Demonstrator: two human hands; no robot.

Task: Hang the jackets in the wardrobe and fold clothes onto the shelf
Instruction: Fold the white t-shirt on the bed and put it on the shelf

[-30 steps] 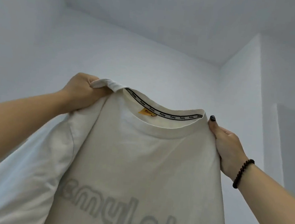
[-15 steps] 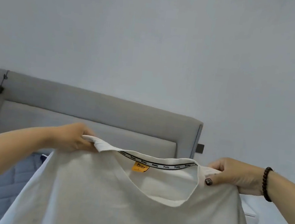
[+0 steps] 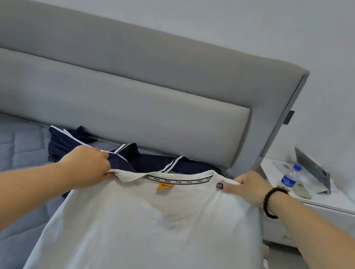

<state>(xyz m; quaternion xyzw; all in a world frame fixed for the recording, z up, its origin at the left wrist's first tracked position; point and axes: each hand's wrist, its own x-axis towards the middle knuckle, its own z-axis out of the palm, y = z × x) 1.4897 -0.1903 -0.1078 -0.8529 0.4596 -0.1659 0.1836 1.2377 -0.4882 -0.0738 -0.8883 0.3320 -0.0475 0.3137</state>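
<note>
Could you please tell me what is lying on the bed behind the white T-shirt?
Behind the white T-shirt, navy clothes with white stripes lie by the headboard. The shirt, gripped by the left hand and right hand, hides their near part.

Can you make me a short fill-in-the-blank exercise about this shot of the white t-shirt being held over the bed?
1. Both hands grip the white cotton t-shirt by its ____.
2. The small label sewn inside the collar is ____ in colour.
3. The beaded bracelet sits on the ____ wrist.
4. The clear plastic water bottle with a blue cap stands on the white ____ beside the bed.

Missing words: shoulders; orange; right; nightstand
</note>
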